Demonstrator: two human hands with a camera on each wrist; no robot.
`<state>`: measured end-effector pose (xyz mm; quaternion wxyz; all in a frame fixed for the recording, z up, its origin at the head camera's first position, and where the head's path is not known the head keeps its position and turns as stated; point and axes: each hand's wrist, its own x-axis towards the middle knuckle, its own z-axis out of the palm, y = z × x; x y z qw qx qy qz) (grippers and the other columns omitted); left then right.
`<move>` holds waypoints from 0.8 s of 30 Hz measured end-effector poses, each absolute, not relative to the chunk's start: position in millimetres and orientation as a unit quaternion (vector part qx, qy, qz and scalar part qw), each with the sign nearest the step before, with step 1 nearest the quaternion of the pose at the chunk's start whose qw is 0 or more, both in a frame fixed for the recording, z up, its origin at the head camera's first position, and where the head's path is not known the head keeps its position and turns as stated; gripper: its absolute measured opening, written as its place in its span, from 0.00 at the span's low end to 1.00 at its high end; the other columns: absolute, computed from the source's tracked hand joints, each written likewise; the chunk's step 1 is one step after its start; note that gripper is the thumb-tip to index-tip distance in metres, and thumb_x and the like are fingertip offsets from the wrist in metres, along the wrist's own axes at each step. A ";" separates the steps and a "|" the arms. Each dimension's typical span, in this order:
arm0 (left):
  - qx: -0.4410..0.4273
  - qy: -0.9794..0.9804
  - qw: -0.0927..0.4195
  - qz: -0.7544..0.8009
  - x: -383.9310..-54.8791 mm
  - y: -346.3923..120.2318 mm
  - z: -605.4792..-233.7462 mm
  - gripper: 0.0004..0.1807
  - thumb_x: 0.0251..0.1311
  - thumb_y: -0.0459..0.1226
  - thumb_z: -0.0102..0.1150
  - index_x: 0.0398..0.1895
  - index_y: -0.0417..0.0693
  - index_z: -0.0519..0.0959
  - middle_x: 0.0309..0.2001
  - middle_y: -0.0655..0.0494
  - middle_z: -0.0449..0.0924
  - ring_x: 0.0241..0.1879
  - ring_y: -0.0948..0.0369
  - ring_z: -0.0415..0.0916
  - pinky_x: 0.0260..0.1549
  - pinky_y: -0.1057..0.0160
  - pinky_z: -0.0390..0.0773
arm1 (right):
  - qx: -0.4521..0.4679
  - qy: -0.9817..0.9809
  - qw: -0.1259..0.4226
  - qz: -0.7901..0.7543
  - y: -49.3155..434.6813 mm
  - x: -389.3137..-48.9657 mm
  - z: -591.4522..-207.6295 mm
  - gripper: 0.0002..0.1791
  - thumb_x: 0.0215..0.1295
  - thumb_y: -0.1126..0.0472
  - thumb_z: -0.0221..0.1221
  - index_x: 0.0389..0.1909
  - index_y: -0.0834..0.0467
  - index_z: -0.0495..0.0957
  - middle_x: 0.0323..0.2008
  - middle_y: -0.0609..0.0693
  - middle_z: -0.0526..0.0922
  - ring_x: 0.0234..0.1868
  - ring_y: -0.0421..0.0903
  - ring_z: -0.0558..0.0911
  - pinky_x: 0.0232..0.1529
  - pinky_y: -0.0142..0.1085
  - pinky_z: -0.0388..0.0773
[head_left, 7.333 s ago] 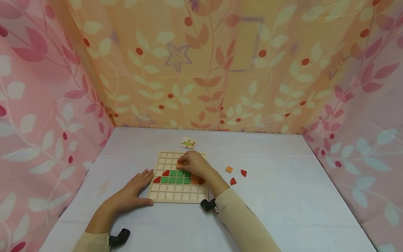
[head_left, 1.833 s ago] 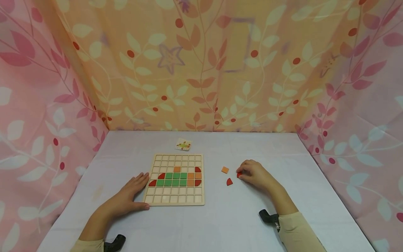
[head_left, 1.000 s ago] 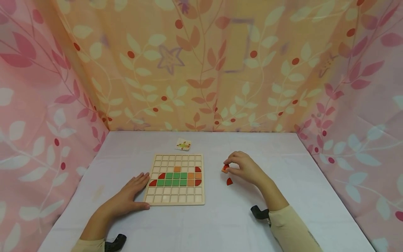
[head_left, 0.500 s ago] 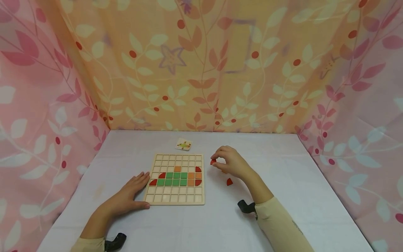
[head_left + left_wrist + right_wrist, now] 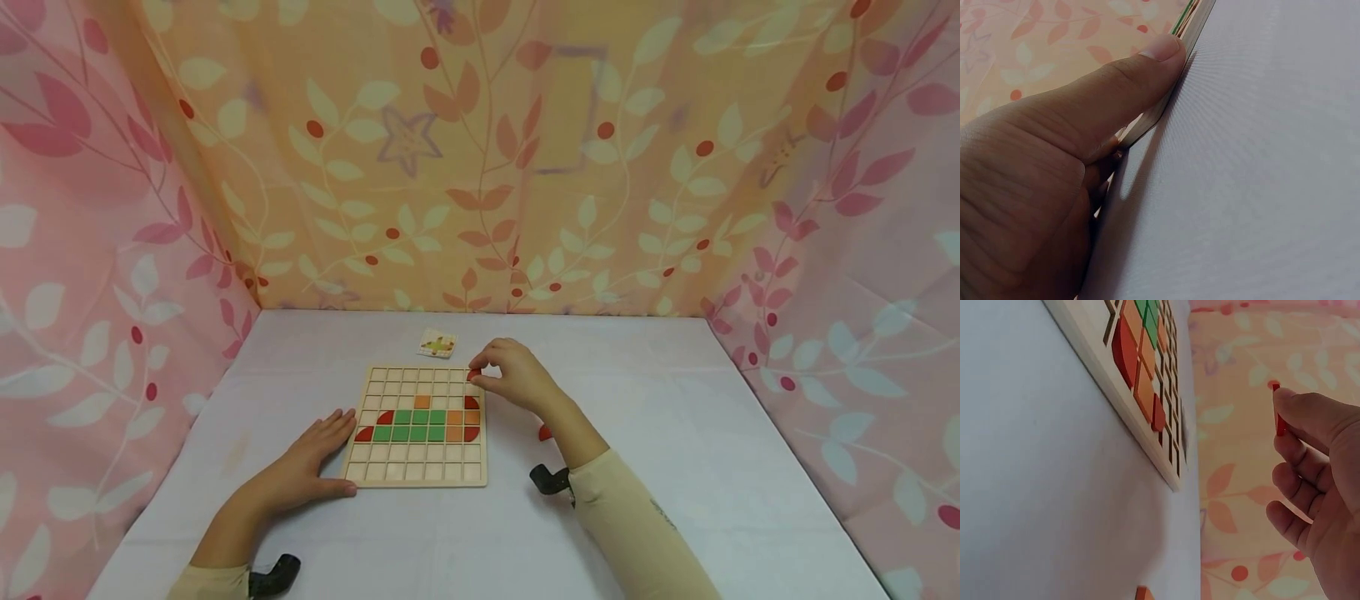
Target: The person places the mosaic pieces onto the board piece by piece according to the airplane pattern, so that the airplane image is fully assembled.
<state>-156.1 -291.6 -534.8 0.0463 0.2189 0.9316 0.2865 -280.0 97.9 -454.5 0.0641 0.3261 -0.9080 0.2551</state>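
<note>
A wooden grid board (image 5: 416, 473) lies on the white table, with green, orange and red pieces set in its cells. My left hand (image 5: 303, 467) rests at its left edge, fingers spread; in the left wrist view the thumb (image 5: 1129, 78) presses the board's rim. Between thumb and fingertips my right hand (image 5: 517, 379) pinches a red quarter-circle piece (image 5: 1279, 411), held above the board's far right corner. The right wrist view shows its other fingers loosely bent, touching nothing.
A small pattern card (image 5: 437, 343) lies behind the board. One red piece (image 5: 545, 432) lies to the right, partly behind the right forearm. An orange piece (image 5: 1144, 592) shows at the lower edge of the right wrist view. Patterned curtains (image 5: 480, 167) enclose the table.
My right hand has picked up the red quarter-circle from the table and carried it left to the board. An orange square and a red piece were set in earlier. The left hand stays put.
</note>
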 end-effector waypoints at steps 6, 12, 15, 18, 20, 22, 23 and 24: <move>0.225 0.931 0.034 0.287 -155.5 -291.3 -533.6 0.62 0.47 0.64 0.73 0.79 0.40 0.59 0.81 0.47 0.54 0.80 0.40 0.45 0.69 0.83 0.25 | 0.323 -0.908 0.049 0.264 77.6 -284.6 -456.8 0.12 0.63 0.51 0.71 0.45 0.49 0.88 0.40 0.40 0.84 0.49 0.43 0.80 0.57 0.43 0.78; 0.209 0.930 0.055 0.296 -153.4 -289.5 -531.2 0.63 0.46 0.65 0.73 0.80 0.42 0.58 0.82 0.49 0.52 0.81 0.43 0.43 0.72 0.78 0.26 | 0.311 -0.913 0.026 0.263 58.8 -291.2 -463.6 0.12 0.64 0.50 0.71 0.45 0.49 0.88 0.40 0.41 0.84 0.48 0.42 0.80 0.58 0.40 0.78; 0.206 0.931 0.058 0.296 -153.0 -289.1 -531.2 0.63 0.47 0.65 0.73 0.80 0.42 0.57 0.82 0.50 0.52 0.82 0.43 0.42 0.73 0.78 0.26 | 0.306 -0.913 0.006 0.268 49.9 -293.4 -466.3 0.12 0.64 0.50 0.71 0.45 0.49 0.88 0.41 0.41 0.84 0.47 0.42 0.80 0.56 0.40 0.78; 0.206 0.932 0.057 0.294 -153.3 -289.0 -531.7 0.63 0.47 0.65 0.73 0.80 0.43 0.57 0.82 0.50 0.52 0.82 0.44 0.42 0.72 0.79 0.25 | 0.305 -0.910 -0.017 0.279 41.4 -295.0 -469.7 0.11 0.64 0.50 0.71 0.44 0.48 0.89 0.42 0.41 0.85 0.47 0.42 0.80 0.55 0.40 0.79; 0.207 0.932 0.056 0.292 -153.4 -288.9 -531.9 0.63 0.47 0.66 0.72 0.80 0.43 0.57 0.82 0.50 0.52 0.82 0.44 0.42 0.72 0.79 0.25 | 0.304 -0.910 -0.027 0.282 35.9 -296.2 -472.8 0.11 0.64 0.50 0.70 0.44 0.48 0.89 0.42 0.41 0.85 0.47 0.41 0.80 0.55 0.39 0.78; 0.208 0.933 0.054 0.290 -153.6 -288.9 -532.3 0.63 0.47 0.66 0.72 0.80 0.43 0.57 0.82 0.50 0.52 0.82 0.44 0.42 0.72 0.79 0.24 | 0.303 -0.911 -0.032 0.279 30.8 -297.7 -476.7 0.11 0.64 0.49 0.71 0.43 0.48 0.89 0.41 0.41 0.86 0.46 0.41 0.80 0.54 0.38 0.79; 0.209 0.933 0.053 0.289 -153.7 -288.9 -532.4 0.63 0.47 0.66 0.72 0.80 0.43 0.58 0.82 0.50 0.52 0.82 0.44 0.42 0.72 0.79 0.24 | 0.302 -0.912 -0.034 0.276 28.3 -298.5 -478.8 0.11 0.64 0.49 0.71 0.44 0.48 0.89 0.41 0.40 0.86 0.46 0.40 0.80 0.54 0.37 0.79; 0.210 0.933 0.052 0.289 -153.7 -288.8 -532.4 0.63 0.47 0.66 0.72 0.80 0.43 0.58 0.82 0.50 0.52 0.82 0.44 0.42 0.72 0.79 0.24 | 0.300 -0.913 -0.035 0.275 25.9 -299.1 -480.6 0.12 0.64 0.48 0.71 0.44 0.48 0.89 0.41 0.40 0.87 0.46 0.40 0.81 0.53 0.36 0.79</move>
